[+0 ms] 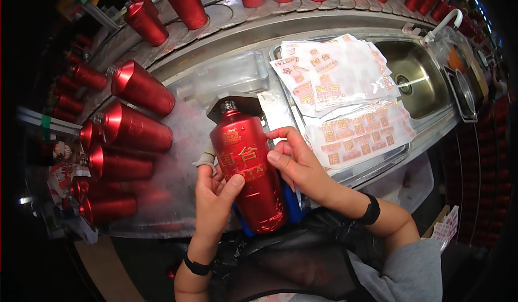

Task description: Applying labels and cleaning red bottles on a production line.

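A glossy red bottle (258, 197) with gold lettering and a bare threaded neck leans before me, its base toward my body. My left hand (215, 198) is closed around its left side, thumb across the front; one finger wears a pale wrap. At the right side, my right hand (300, 164) grips the edge, with thumb and index fingertip against the bottle and the other fingers curled. Behind the neck is a dark angular holder (245, 105). Blue material (294, 207) shows beside the lower bottle.
Decal sheets (345, 89) with red and gold prints lie stacked at right, beside a steel sink (426, 81) and white faucet (453, 19). A clear plastic tub (232, 75) stands behind. Several red bottles (140, 127) crowd the left; others stand on a curved conveyor (226, 15) at back.
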The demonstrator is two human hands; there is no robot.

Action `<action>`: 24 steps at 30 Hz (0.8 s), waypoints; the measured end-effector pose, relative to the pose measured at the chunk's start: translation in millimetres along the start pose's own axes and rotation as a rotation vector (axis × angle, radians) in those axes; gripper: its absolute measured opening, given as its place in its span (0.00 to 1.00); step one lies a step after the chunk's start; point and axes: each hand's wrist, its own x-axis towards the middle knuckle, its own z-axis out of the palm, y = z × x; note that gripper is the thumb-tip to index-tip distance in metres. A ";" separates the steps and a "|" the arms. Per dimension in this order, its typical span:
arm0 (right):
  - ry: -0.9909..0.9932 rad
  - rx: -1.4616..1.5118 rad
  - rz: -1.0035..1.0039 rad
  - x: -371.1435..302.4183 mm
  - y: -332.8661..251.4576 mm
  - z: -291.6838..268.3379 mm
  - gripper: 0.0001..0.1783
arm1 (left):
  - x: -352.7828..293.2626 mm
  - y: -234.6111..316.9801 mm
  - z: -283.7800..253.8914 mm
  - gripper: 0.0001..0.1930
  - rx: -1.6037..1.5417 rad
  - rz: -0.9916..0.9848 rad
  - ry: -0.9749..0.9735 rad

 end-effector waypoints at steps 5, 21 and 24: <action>-0.002 -0.115 -0.181 -3.0 15.5 -2.4 0.26 | -1.0 1.9 4.1 0.41 0.016 -0.019 -0.009; 0.040 -0.133 -0.119 -4.9 0.1 16.7 0.36 | -6.2 1.1 3.0 0.44 -0.001 0.025 0.005; 0.071 -0.125 -0.099 -6.3 -1.0 17.9 0.35 | -7.9 1.5 -0.6 0.46 0.010 0.050 -0.102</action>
